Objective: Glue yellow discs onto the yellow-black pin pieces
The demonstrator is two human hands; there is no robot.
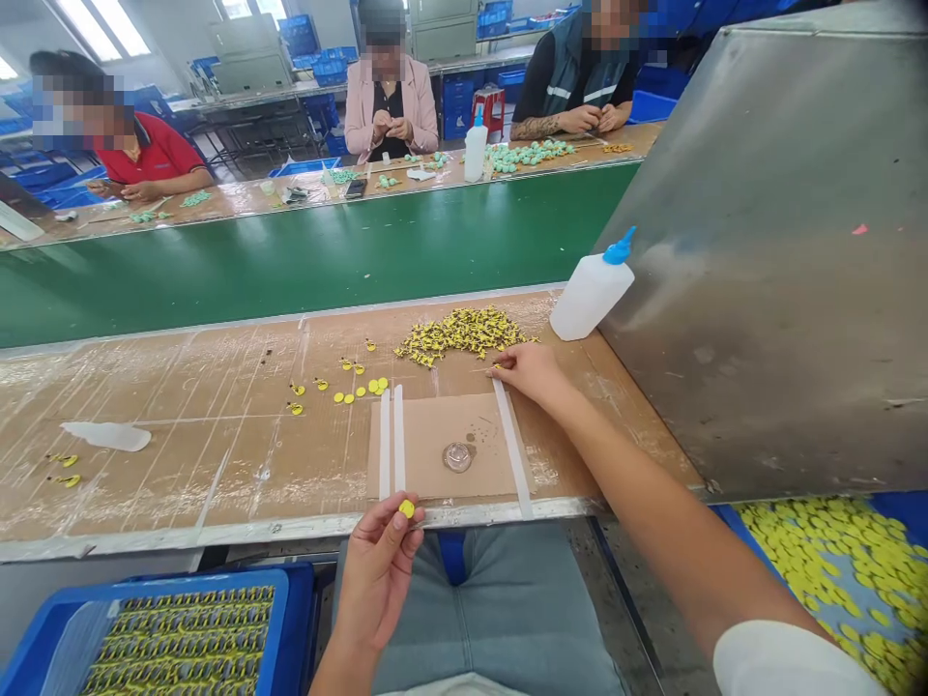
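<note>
My left hand [377, 570] is raised above the table's front edge, pinching a small yellow disc [407, 508] between thumb and fingertips. My right hand [528, 374] rests on the brown-papered table [181, 464], its fingertips holding a tiny yellow piece [497, 364] close to a heap of small yellow-and-black parts [460, 333]. Several loose yellow discs [355, 391] and parts lie left of the heap. Below my right hand is a cardboard sheet [442, 449] bearing a round metal lid with a clear substance [457, 456], between white strips [511, 445].
A white glue bottle with a blue nozzle [591, 295] stands against a steel panel [761, 242]. A blue crate of yellow-and-black parts [181, 638] sits lower left, yellow discs [833, 580] lower right. Co-workers sit beyond a green conveyor belt [290, 256].
</note>
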